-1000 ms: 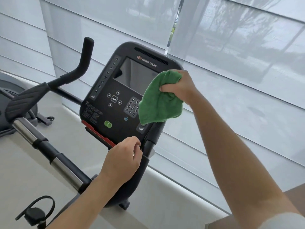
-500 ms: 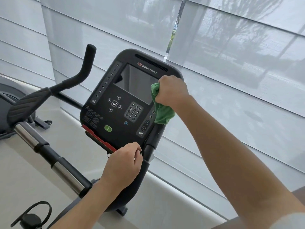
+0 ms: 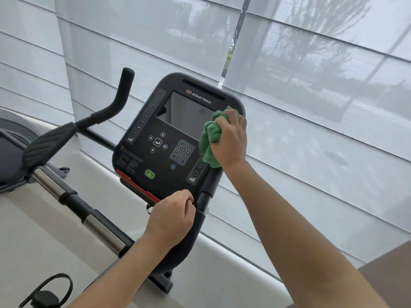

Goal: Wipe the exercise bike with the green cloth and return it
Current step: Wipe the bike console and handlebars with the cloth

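The exercise bike's black console [image 3: 160, 138] faces me, with a dark screen, a keypad and a green button. My right hand [image 3: 231, 141] grips the bunched green cloth [image 3: 209, 141] and presses it against the console's right edge, beside the screen. My left hand [image 3: 171, 216] sits at the console's lower edge on the upright post, its fingers curled round the edge there. The right handlebar is hidden behind my right hand and the cloth.
The bike's left handlebar [image 3: 104, 114] rises at the left, with a padded armrest [image 3: 46, 143] and a chrome bar [image 3: 97, 230] below it. Sheer window blinds [image 3: 311, 107] hang right behind the console. A pedal strap [image 3: 46, 290] shows at the bottom left.
The cloth hung loose in my right hand over the keypad a second ago; it is now bunched tight against the console's right edge. My left hand has stayed at the console's base.
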Demonstrator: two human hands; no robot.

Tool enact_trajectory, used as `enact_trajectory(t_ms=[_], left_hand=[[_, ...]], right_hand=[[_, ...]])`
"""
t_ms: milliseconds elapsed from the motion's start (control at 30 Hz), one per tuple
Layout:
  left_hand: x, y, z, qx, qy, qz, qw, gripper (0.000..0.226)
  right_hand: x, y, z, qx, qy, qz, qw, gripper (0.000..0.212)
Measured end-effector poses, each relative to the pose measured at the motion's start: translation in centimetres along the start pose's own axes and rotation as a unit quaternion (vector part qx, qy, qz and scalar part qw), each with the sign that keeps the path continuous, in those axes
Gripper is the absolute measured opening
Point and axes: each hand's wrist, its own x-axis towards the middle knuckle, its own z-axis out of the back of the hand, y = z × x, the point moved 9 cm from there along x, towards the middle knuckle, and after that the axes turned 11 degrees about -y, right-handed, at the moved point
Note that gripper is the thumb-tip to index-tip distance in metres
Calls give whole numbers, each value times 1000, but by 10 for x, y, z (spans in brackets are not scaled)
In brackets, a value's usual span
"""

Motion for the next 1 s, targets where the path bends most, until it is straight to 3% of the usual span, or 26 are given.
enact_trajectory(t_ms=[100,200,300,533,700,833,933,1000], left_hand=[[-2,-1,3,10,-5,-14,1000,19],[-8,2,5,22,3,-19,1000,20],[-17,8,9,35,4,-26,999,24],[-20,15,8,46,15,-20,999,31],[-22,12,13,37,-3,-31,999,28],[-23,11,16,43,-12,-41,998,28],[-23,11,15,48,-8,-40,998,27],[-23,12,13,53,1,-38,998,27]], right_hand=[[-21,15,-2,-92,55,146,983,19],[-45,14,9,-18,66,154,986,13],[-73,12,14,55,76,100,991,10],[-122,9,19,153,124,-156,968,12],[-153,24,43,198,148,-198,949,15],[-175,16,59,248,167,-280,912,25],[-154,4,75,229,152,-274,922,19],[-126,-10,89,215,95,-273,933,15]])
